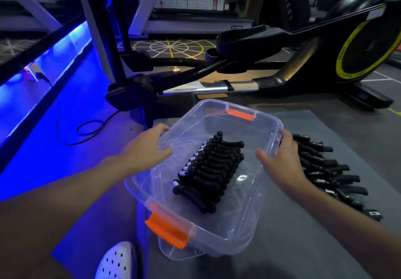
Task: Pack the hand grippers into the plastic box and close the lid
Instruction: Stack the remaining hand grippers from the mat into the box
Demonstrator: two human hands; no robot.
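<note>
A clear plastic box [268, 117] with orange latches [167, 231] at its near and far ends sits on a grey mat. Inside it lies a tight row of black hand grippers [213, 170] with metal springs. My left hand [145, 148] grips the box's left rim, thumb over the edge. My right hand [282, 161] grips the right rim, thumb inside and fingers round the outside. Several more black hand grippers [332, 174] lie in a row on the mat just right of the box, partly hidden by my right hand. No separate lid can be made out.
The grey mat [303, 246] spreads under and right of the box. A black and yellow elliptical trainer [282, 79] stands just behind it. A black cable [86, 129] loops on the blue-lit floor at left. A white perforated shoe [117, 261] shows at the bottom edge.
</note>
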